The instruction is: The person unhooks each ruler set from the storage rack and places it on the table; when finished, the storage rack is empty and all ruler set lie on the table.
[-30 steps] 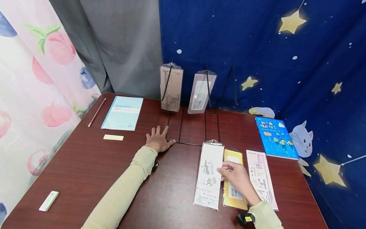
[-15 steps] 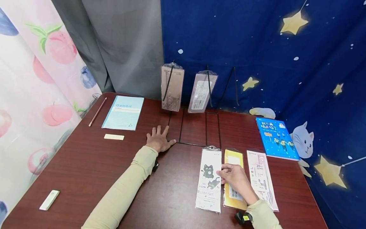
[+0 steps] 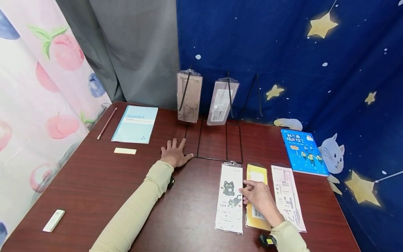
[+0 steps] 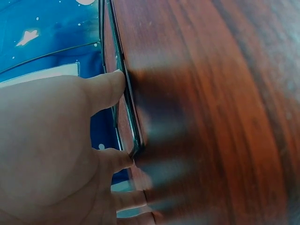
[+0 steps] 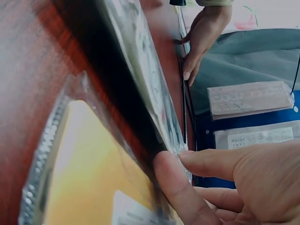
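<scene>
My right hand (image 3: 245,190) pinches the right edge of a white ruler-set packet (image 3: 230,206) printed with black cats, which lies on the dark wood table (image 3: 94,182). In the right wrist view my thumb (image 5: 178,187) and fingers hold that clear packet edge (image 5: 140,84) raised over a yellow packet (image 5: 84,178). The yellow packet (image 3: 255,174) and a pink-white ruler packet (image 3: 286,196) lie just right of it. My left hand (image 3: 174,150) rests flat on the table, fingers spread, thumb (image 4: 105,89) against the base of a black wire rack (image 4: 127,108).
The wire rack (image 3: 218,140) holds two hanging packets (image 3: 188,97) (image 3: 221,101) at the back. A blue book (image 3: 303,152) lies far right. A Gambit notebook (image 3: 135,124), a pencil (image 3: 107,123) and two erasers (image 3: 125,151) (image 3: 54,220) lie to the left.
The right hand has drawn the ruler-set packet slightly nearer and turned it so its cat print shows plainly. The left hand has not moved.
</scene>
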